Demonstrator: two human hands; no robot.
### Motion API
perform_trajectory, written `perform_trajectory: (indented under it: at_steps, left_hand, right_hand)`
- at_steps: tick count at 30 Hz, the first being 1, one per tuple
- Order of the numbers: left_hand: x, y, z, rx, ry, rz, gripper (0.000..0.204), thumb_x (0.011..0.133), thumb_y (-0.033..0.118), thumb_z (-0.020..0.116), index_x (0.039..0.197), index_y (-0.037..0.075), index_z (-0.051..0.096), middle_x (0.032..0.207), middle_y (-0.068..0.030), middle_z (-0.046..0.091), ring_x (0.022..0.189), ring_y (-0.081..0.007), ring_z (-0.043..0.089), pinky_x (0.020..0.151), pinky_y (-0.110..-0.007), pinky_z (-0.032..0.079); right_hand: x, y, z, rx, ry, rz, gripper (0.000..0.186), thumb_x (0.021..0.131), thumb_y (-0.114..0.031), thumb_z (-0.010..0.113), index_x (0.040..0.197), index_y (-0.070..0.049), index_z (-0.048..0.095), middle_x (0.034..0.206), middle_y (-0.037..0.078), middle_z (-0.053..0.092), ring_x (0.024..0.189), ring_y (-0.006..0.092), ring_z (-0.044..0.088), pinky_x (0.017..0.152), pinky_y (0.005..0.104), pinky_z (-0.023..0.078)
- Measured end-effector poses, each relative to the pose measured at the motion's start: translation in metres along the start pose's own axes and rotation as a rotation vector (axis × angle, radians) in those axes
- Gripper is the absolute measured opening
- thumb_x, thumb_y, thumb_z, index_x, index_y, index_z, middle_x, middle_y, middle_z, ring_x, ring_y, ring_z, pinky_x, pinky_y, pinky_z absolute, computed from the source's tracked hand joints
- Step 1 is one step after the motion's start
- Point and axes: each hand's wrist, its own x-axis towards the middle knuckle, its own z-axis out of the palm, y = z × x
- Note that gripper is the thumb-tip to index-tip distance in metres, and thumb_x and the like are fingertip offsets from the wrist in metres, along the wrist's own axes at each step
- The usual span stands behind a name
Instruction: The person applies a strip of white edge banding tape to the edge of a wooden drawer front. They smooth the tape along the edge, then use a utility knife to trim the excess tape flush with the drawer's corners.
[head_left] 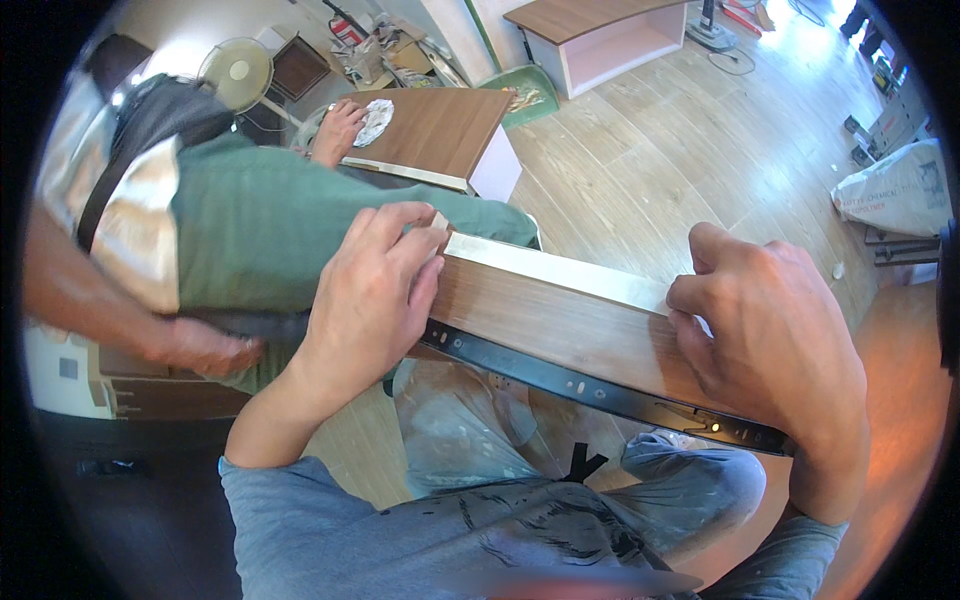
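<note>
Left hand (370,290) and right hand (775,325) grasping a wooden board (560,315) held across in front of me.
I grip the board near its left end, left thumb on its face and fingers over its far edge; my right fingers are curled on its right end, tips partly hidden. A black metal rail (595,387) runs along the board's near edge, a pale strip (550,270) along its far edge. Left of the board: a co-worker (140,195) in green trousers (265,225). Beyond its left end, another hand (340,132) touches a white cloth (376,122) on a brown-topped unit (440,130). Farther beyond the board stands an open-fronted cabinet (625,55).
</note>
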Motion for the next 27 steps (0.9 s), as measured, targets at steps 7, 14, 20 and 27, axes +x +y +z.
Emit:
perform_trajectory:
  at_steps: [7,14,20,27]
  left_hand:
    - [0.014,-0.005,-0.007,-0.054,-0.138,-0.015,0.031,0.086,0.003,0.084,0.116,0.002,0.075,0.115,-0.0146,0.066,0.112,-0.0366,0.067,0.097,-0.045,0.055]
    - [0.016,-0.008,0.008,-0.037,-0.113,0.041,0.012,0.087,0.003,0.080,0.096,-0.003,0.075,0.112,-0.0148,0.063,0.108,-0.0343,0.064,0.095,-0.045,0.054]
    - [0.015,-0.008,0.010,0.010,-0.108,0.095,0.007,0.088,0.002,0.078,0.092,-0.004,0.076,0.111,-0.0143,0.062,0.105,-0.0337,0.063,0.093,-0.044,0.054]
    - [0.023,-0.012,0.003,-0.013,-0.116,0.083,0.016,0.090,-0.001,0.073,0.105,-0.003,0.076,0.112,-0.0165,0.066,0.110,-0.0372,0.068,0.095,-0.045,0.056]
  right_hand:
    - [-0.003,0.000,-0.004,0.042,0.030,0.006,0.008,0.085,-0.010,0.076,0.082,-0.003,0.078,0.087,0.016,0.065,0.075,0.0390,0.069,0.074,0.0491,0.056]
    - [-0.007,0.000,-0.012,0.069,0.116,0.014,0.011,0.083,-0.006,0.080,0.093,-0.005,0.083,0.088,0.015,0.064,0.074,0.0381,0.068,0.070,0.0480,0.053]
    - [-0.011,0.001,-0.013,0.079,0.177,-0.003,0.012,0.083,-0.004,0.082,0.095,-0.005,0.083,0.089,0.014,0.062,0.074,0.0364,0.067,0.068,0.0469,0.051]
    - [-0.011,0.001,-0.013,0.084,0.214,-0.010,0.017,0.080,-0.002,0.082,0.097,-0.005,0.083,0.089,0.015,0.061,0.072,0.0350,0.068,0.066,0.0456,0.051]
